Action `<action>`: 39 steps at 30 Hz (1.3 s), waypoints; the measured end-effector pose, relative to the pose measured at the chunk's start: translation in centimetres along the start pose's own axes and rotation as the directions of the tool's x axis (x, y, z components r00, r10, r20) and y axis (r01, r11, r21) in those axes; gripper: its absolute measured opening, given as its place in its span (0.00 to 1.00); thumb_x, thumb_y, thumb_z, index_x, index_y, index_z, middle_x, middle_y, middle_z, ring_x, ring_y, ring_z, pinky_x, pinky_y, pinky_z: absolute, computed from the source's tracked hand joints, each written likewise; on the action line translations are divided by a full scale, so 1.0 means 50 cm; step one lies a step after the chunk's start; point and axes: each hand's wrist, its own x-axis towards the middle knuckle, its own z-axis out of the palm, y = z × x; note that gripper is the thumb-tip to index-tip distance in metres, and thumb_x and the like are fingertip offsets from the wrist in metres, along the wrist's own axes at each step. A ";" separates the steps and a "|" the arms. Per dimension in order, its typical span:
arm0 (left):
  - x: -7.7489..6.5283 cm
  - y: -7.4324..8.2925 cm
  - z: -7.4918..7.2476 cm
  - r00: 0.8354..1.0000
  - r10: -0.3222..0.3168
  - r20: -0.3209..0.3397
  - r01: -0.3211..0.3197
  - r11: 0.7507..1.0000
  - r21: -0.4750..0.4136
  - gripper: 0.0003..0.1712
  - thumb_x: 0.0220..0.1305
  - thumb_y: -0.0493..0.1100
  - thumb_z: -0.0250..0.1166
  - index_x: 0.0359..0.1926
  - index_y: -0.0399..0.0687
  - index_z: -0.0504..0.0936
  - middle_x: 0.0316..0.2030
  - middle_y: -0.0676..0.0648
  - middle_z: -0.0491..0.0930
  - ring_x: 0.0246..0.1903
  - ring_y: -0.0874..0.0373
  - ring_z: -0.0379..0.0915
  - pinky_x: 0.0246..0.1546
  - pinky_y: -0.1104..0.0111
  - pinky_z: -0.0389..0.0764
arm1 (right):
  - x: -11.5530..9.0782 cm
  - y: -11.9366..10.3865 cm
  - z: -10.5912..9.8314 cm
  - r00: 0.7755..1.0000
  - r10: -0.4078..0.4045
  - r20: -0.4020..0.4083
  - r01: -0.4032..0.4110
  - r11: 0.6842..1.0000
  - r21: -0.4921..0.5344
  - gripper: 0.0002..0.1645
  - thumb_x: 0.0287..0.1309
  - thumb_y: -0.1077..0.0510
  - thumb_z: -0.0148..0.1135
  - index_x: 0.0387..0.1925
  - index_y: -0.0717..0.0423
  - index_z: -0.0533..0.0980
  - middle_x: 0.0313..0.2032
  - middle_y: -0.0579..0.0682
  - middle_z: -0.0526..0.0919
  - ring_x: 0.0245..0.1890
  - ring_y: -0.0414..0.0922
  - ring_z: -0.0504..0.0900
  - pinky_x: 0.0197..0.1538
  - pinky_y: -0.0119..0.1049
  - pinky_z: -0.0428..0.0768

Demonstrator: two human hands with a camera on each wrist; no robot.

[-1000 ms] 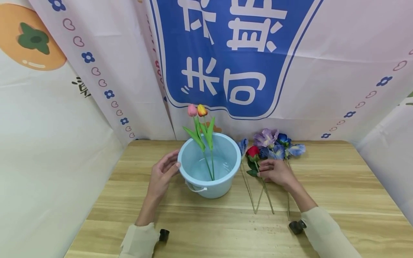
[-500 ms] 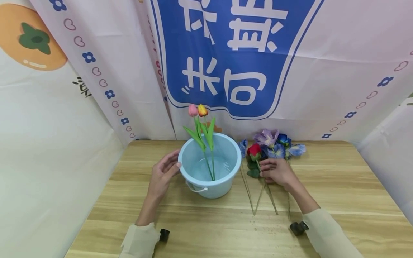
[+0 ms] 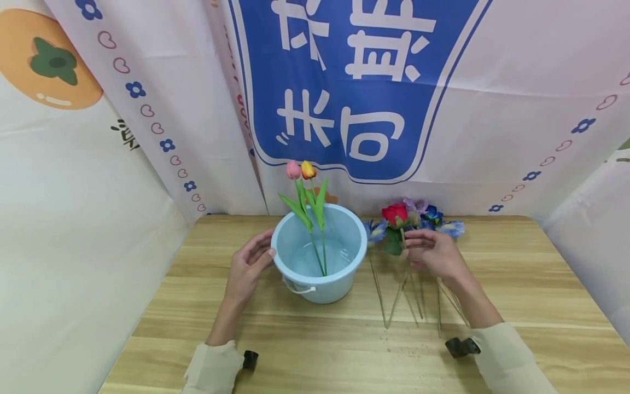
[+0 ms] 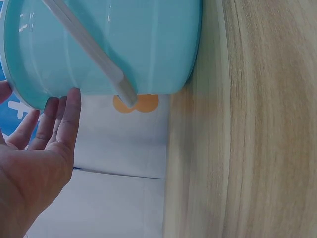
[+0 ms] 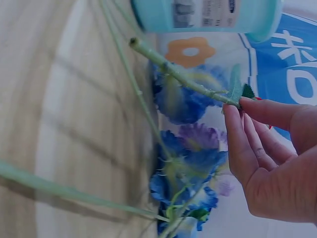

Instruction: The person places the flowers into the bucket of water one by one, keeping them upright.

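Head view: at the near edge, 2 pale sleeves (image 3: 211, 368) reach in over the wooden table (image 3: 315, 355). Farther in, to the left, I see the left hand (image 3: 250, 264), fingers apart and fairly straight, touching the side of the light-blue bucket (image 3: 327, 293). Its white handle (image 3: 301, 290) hangs down on the near side. To the right, the right hand (image 3: 437, 255) pinches the red rose (image 3: 395, 214) by its stem (image 5: 183, 77), between thumb and fingertips, right of the bucket. 2 tulips, a pink one (image 3: 293, 169) and a yellow-orange one (image 3: 308, 169), lean inside the bucket. Blue flowers (image 3: 451, 228) and a purple one (image 3: 416, 205) lie toward the table's far edge, right of the bucket. Farthest, white cloth (image 3: 492, 137) hangs with a blue panel (image 3: 328, 74).
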 end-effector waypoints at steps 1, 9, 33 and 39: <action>0.000 0.000 0.000 1.000 0.000 0.000 0.000 1.000 0.001 0.29 0.76 0.33 0.63 0.75 0.33 0.71 0.66 0.28 0.77 0.56 0.66 0.83 0.55 0.70 0.91 | -0.001 -0.003 -0.003 1.000 -0.008 -0.004 0.008 1.000 0.005 0.34 0.67 0.66 0.70 0.72 0.67 0.72 0.64 0.69 0.81 0.44 0.37 0.89 0.52 0.41 0.94; 0.000 0.000 0.000 1.000 0.004 -0.003 -0.004 1.000 0.004 0.29 0.76 0.34 0.63 0.74 0.33 0.71 0.66 0.28 0.77 0.56 0.65 0.83 0.55 0.70 0.91 | -0.009 -0.032 -0.020 0.998 -0.057 -0.034 0.057 0.998 0.010 0.35 0.68 0.64 0.69 0.74 0.65 0.70 0.63 0.65 0.81 0.48 0.37 0.89 0.51 0.37 0.94; -0.001 0.000 0.000 1.000 -0.010 -0.005 0.010 1.000 0.010 0.29 0.76 0.34 0.63 0.74 0.34 0.72 0.66 0.30 0.78 0.55 0.66 0.83 0.55 0.70 0.92 | -0.014 -0.170 0.014 0.974 -0.188 -0.123 0.200 0.976 0.091 0.33 0.69 0.62 0.71 0.72 0.61 0.73 0.53 0.49 0.84 0.48 0.38 0.90 0.52 0.36 0.94; -0.001 0.001 0.000 1.000 -0.011 -0.005 0.011 1.000 0.000 0.29 0.76 0.34 0.63 0.74 0.34 0.72 0.66 0.29 0.78 0.55 0.66 0.83 0.55 0.70 0.91 | -0.012 -0.198 0.030 0.963 -0.231 -0.137 0.247 0.963 0.112 0.32 0.68 0.63 0.72 0.71 0.60 0.74 0.50 0.45 0.85 0.47 0.39 0.91 0.50 0.35 0.94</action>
